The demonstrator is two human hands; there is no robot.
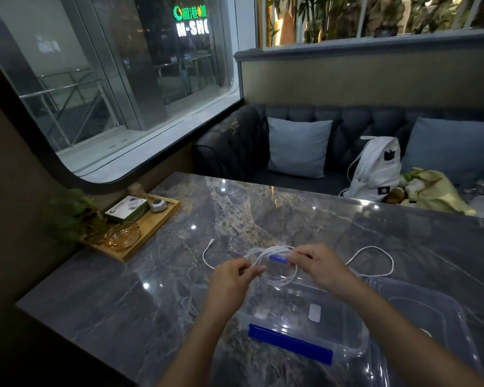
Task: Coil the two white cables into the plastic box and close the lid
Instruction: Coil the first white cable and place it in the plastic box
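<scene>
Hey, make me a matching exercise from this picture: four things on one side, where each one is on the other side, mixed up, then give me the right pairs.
Things
1. white cable coil
2. clear lid
3. white backpack
4. wooden tray

Places
A. on the sofa
B. pinched between the left hand and the right hand
C. flat on the table, right of the plastic box
D. at the table's left edge, beside the plant

Pairs: 1-B, 2-C, 3-A, 4-D
</scene>
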